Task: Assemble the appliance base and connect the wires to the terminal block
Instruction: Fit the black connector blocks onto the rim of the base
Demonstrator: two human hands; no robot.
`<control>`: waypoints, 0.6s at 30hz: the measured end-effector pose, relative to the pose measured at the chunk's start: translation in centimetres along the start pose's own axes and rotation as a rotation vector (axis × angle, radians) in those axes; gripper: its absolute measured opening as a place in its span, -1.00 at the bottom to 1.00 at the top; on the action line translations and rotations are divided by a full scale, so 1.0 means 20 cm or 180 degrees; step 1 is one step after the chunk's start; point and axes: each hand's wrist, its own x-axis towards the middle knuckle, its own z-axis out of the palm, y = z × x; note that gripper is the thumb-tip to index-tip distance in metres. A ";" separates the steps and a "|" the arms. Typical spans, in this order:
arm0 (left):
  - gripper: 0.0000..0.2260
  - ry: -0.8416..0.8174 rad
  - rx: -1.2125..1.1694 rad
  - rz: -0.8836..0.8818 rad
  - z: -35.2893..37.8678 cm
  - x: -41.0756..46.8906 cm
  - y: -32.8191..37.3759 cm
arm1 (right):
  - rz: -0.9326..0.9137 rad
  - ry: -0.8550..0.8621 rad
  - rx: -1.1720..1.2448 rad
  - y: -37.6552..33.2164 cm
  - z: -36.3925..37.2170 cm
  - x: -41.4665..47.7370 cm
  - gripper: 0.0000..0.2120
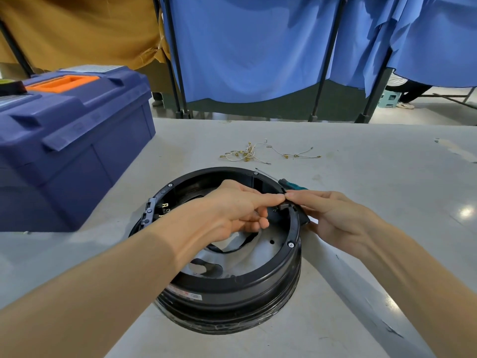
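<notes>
Two hands meet at the 2 o'clock edge of a round black base

One base (232,288), a smooth black plastic ring with a grey metal floor, stands at the middle of the pale table (374,177), with open room at 3 and 6 o'clock. The left hand (232,210) reaches inside it, fingers curled, index and thumb pinching a small dark part (284,206) at the rim. The right hand (333,215) lies over the outer edge, fingers almost straight and the tip touching the same spot; the thumb is hidden, so I cannot tell its grip. One screwdriver (291,183) with a green handle lies at 1 o'clock, touching the rim. Thin pale wires (247,153) with brass ends lie tangled at 12 o'clock, too mixed to count. One blue plastic toolbox (72,140) stands close at 10 o'clock.
</notes>
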 end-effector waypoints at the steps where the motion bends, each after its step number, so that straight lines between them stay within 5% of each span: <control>1: -0.61 0.0003 0.0008 -0.0005 0.00 0.00 0.00 | 0.0000 0.0000 -0.0006 0.00 0.00 0.00 -0.73; 7: -0.72 0.0240 0.0309 0.0236 -0.04 -0.03 0.01 | -0.0003 0.0096 -0.0326 -0.03 0.01 -0.03 -0.82; 13: -0.86 0.1837 0.2169 0.1646 -0.32 -0.09 0.08 | -0.0609 0.0347 -0.0985 -0.06 0.04 -0.03 -0.71; 15: -0.71 0.2101 0.2890 0.1544 -0.41 -0.11 0.06 | -0.0940 0.0270 -0.1202 -0.07 0.08 -0.02 -0.60; 18: -0.60 0.1704 0.2877 0.1136 -0.47 -0.11 0.00 | -0.1080 0.0049 -0.1523 -0.07 0.13 0.00 -0.58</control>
